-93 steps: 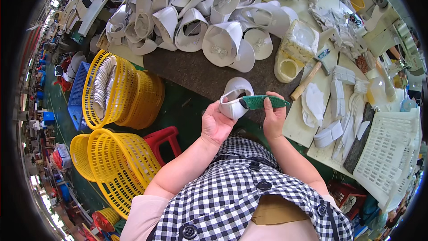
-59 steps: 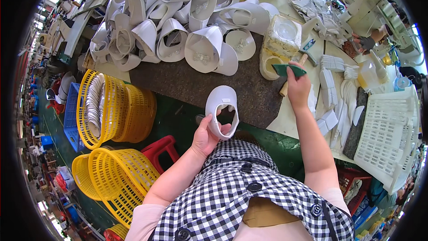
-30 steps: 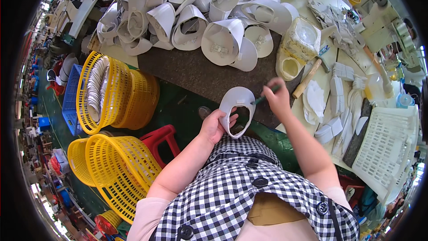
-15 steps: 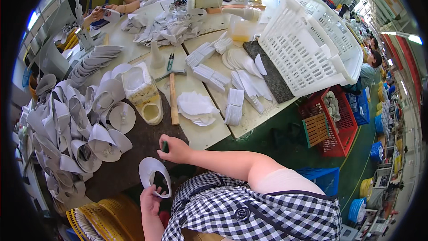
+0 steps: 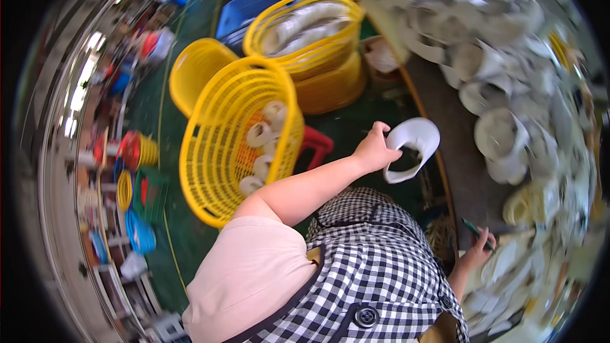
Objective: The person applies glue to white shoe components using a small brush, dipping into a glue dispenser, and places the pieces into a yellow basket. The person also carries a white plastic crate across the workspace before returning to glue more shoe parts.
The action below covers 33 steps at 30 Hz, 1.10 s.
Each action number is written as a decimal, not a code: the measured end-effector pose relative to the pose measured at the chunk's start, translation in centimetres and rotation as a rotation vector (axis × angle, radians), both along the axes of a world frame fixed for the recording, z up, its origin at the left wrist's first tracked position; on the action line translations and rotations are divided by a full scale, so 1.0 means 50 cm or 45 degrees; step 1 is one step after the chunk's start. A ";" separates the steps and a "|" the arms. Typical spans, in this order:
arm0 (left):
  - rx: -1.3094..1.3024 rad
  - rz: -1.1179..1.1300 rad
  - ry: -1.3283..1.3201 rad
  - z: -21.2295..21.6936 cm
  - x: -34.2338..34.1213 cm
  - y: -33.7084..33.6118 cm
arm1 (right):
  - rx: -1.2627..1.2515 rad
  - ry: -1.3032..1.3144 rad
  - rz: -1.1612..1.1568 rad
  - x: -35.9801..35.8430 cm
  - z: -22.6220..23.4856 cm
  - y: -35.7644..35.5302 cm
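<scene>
My left hand (image 5: 373,150) is closed on a white shoe upper (image 5: 424,134), a curved piece with an open middle. It hangs in the air beside the dark table edge. My right hand (image 5: 481,251) is at the table's edge, closed round a slim green tool (image 5: 471,227) whose tip sticks out past the fingers; its exact kind is too small to make out. On the table beyond lies a heap of white shoe uppers (image 5: 502,136). A cream shoe form (image 5: 520,208) stands near them.
To my left stands a large yellow basket (image 5: 213,152) with a few white shoe pieces (image 5: 260,134) inside. Behind it are another yellow basket (image 5: 190,67), stacked yellow baskets (image 5: 330,82) with white pieces on top, and a blue crate (image 5: 254,6). A red stool (image 5: 316,144) is beside the basket.
The view has swung to the left, bringing the yellow baskets into sight. My left hand still holds the shoe upper, and my right hand still holds the green tool.
</scene>
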<state>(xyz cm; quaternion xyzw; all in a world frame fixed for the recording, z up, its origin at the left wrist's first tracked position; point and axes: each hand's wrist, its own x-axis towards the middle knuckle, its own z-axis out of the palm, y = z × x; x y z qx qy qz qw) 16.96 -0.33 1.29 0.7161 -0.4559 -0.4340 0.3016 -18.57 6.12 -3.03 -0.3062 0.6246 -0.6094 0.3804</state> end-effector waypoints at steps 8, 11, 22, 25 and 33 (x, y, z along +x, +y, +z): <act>-0.550 1.458 0.657 0.017 0.391 0.227 | 0.133 -0.024 0.376 0.211 0.051 -0.075; -0.612 1.777 0.804 -0.103 0.527 0.369 | 0.097 -0.065 0.522 0.286 0.065 -0.090; 0.176 2.161 0.855 -0.439 0.605 0.519 | 0.242 0.227 0.685 0.388 0.111 -0.021; 0.425 1.874 0.759 -0.493 0.600 0.480 | 0.196 0.250 0.625 0.402 0.133 -0.007; 0.516 0.833 -0.802 -0.609 0.784 0.607 | 0.284 0.241 0.459 0.430 0.131 0.033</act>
